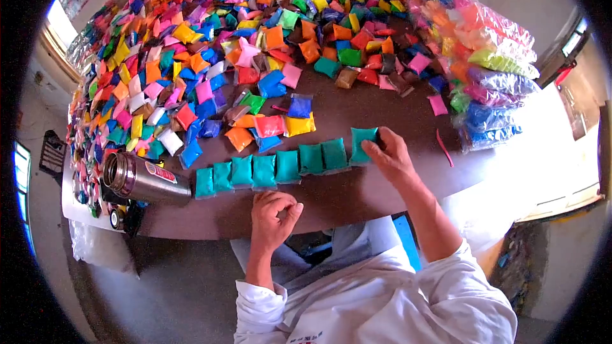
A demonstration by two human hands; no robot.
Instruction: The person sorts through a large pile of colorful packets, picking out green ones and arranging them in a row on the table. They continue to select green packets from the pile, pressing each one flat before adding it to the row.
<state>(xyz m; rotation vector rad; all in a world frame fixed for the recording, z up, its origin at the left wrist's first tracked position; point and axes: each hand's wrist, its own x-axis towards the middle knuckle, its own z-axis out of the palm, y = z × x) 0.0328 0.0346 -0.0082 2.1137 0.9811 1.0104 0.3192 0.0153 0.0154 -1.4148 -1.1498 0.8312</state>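
A row of several small teal packets [264, 172] lies side by side along the near part of the brown table. At the right end of that row, my right hand [390, 153] pinches the edge of one teal packet [363, 144] between thumb and fingers. My left hand [275, 216] rests at the table's front edge, just below the middle of the row. Its fingers are curled in with the thumb close to them, and nothing shows in them.
Loose packets of many colours [210, 57] cover the far and left table [331, 204]. A steel flask [150, 178] lies on its side left of the row. Bulging clear bags of packets [494, 89] are stacked at the right. A thin pink strip [444, 148] lies near them.
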